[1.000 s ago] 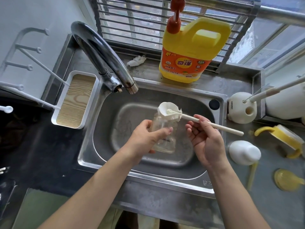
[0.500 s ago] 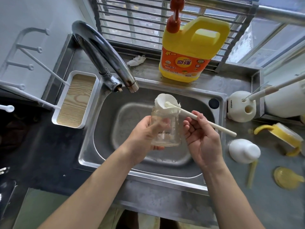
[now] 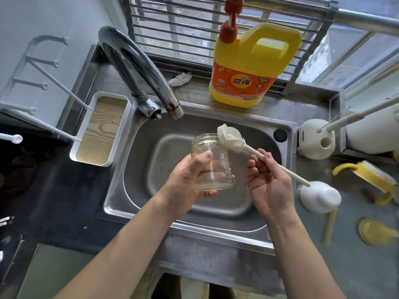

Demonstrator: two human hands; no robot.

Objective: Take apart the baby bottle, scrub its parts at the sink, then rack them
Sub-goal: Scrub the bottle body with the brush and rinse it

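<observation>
The clear bottle body [image 3: 218, 156] is being held above the basin of the steel sink [image 3: 172, 152], stripped of its top, tilted with its open mouth turned away towards the faucet [image 3: 138, 67]. It is being gripped round its lower half by the left hand [image 3: 185, 180], the thumb being laid across the near wall just above the printed lettering. A white brush [image 3: 231, 139] is being held by the right hand [image 3: 269, 184], its thin handle being pinched between thumb and curled fingers, the palm being turned upward. The sponge head is being kept against the right side of the bottle's rim; whether it is reaching inside cannot be told. On the worktop [image 3: 345, 255] to the right, other parts are being left lying: a white domed cap [image 3: 319, 196], a yellow-handled collar [image 3: 367, 175], a yellowish straw [image 3: 329, 225] and a yellow disc-shaped piece [image 3: 375, 231]. A white drying rack [image 3: 101, 130] with pegs is being kept at the left of the sink, and a yellow detergent jug [image 3: 248, 72] behind it.
</observation>
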